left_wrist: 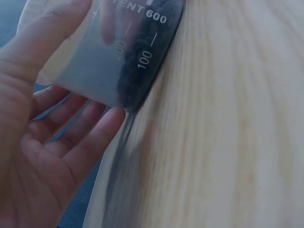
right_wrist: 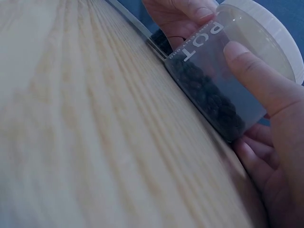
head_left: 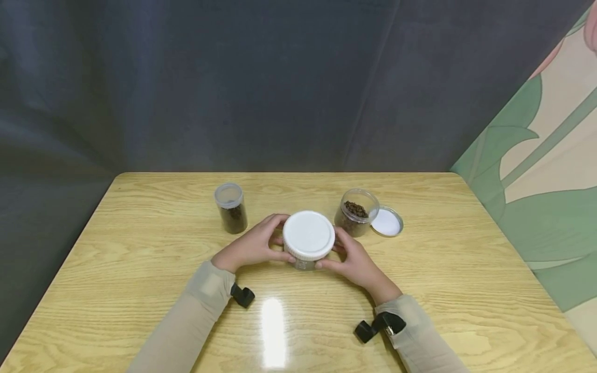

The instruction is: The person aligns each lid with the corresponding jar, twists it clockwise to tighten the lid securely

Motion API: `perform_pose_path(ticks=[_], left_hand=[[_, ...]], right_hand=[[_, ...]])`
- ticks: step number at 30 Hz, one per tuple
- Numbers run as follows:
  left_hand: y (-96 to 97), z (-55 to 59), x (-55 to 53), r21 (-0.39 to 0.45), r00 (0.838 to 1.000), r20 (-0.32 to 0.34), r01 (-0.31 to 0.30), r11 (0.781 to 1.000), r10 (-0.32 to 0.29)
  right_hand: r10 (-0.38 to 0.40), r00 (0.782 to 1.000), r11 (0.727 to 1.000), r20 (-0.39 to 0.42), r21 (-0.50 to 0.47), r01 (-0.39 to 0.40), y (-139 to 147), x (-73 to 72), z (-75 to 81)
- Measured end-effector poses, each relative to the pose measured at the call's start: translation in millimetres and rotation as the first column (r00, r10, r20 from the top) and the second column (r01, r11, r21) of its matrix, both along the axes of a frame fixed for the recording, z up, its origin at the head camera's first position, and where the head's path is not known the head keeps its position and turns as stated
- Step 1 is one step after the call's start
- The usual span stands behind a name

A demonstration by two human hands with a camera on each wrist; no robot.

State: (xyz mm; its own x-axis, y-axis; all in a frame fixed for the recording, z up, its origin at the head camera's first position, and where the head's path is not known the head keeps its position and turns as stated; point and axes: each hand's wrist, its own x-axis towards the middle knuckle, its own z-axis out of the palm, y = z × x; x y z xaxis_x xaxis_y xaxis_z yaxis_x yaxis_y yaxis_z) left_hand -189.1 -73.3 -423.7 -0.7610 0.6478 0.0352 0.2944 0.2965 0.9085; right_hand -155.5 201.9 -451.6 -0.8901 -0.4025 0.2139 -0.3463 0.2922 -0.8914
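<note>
A clear jar (right_wrist: 204, 88) with a white screw lid (head_left: 309, 234) stands on the table between both hands. Dark bean-like pieces (right_wrist: 204, 90) lie in its bottom, and white print with measuring marks runs over its wall. From the left side my left hand (head_left: 256, 244) grips the jar, thumb at the front and fingers curled behind. My right hand (head_left: 356, 263) holds it from the opposite side in the same way, its thumb against the wall in the right wrist view. The far fingers are partly hidden by the jar.
Behind to the left stands a taller clear jar (head_left: 233, 215) of dark contents. An open clear jar (head_left: 356, 215) with brown pieces is close behind the right hand, beside a round lid (head_left: 387, 221) with a white face. A dark curtain (head_left: 280, 88) hangs behind the wooden table (head_left: 140, 259).
</note>
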Motion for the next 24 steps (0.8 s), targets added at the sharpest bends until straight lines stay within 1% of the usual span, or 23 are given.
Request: perform_pose_path(ticks=[3, 7, 12, 18, 20, 24], left_hand=[[0.3, -1.3, -0.5, 0.011, 1.0, 0.014, -0.012, 1.0, 0.011], [0.4, -4.0, -1.4, 0.033, 0.999, 0.015, -0.029, 0.999, 0.028], [0.6, -8.3, -3.4, 0.075, 0.999, 0.013, -0.045, 0.996, 0.044], [1.3, -9.5, -3.7, 0.086, 0.999, 0.015, -0.045, 0.995, 0.044], [1.6, -9.7, -3.7, 0.084, 0.999, 0.01, -0.05, 0.995, 0.049], [1.8, -11.5, -4.3, 0.064, 0.996, -0.043, -0.081, 0.995, 0.083]], right_hand=[[-0.009, 1.0, 1.0, -0.005, -0.007, 0.009, -0.1, -1.0, -1.3], [-0.026, 1.0, 1.0, -0.001, -0.006, 0.026, -1.3, -2.8, -1.8], [-0.067, 0.998, 0.998, 0.005, 0.005, 0.067, -4.7, -5.0, -0.7], [-0.136, 0.991, 0.991, 0.01, -0.008, 0.136, -9.3, -5.8, 0.5], [-0.148, 0.989, 0.989, 0.017, -0.028, 0.148, -11.2, -6.5, 0.6], [-0.166, 0.986, 0.985, 0.012, -0.054, 0.166, -16.0, -10.1, -0.2]])
